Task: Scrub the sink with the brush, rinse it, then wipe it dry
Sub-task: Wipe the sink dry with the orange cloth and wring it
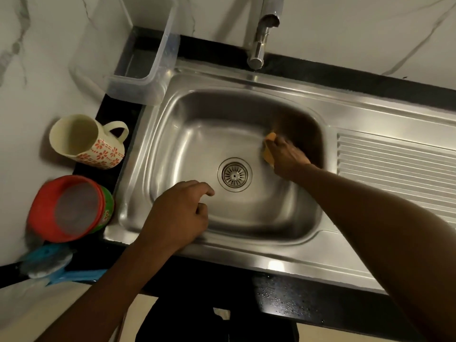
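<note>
Right hand [287,157] reaching down into the sink [197,134], palm down, fingers clamped on an orange cloth [269,150] pressed against the basin's right wall. Left hand [179,215] loosely curled, holding nothing, resting over the sink's near rim, forefinger pointing toward the drain [234,174]. Blue brush [47,264] lying at the desk's near left corner.

We see a black counter [291,302] with wet drops at the lower middle. The steel sink [385,124] is set into it. At the left, directly on the counter, stand a clear tub [140,77], a flowered jug [88,141], a red container [66,208] and a blue brush [54,267].
</note>
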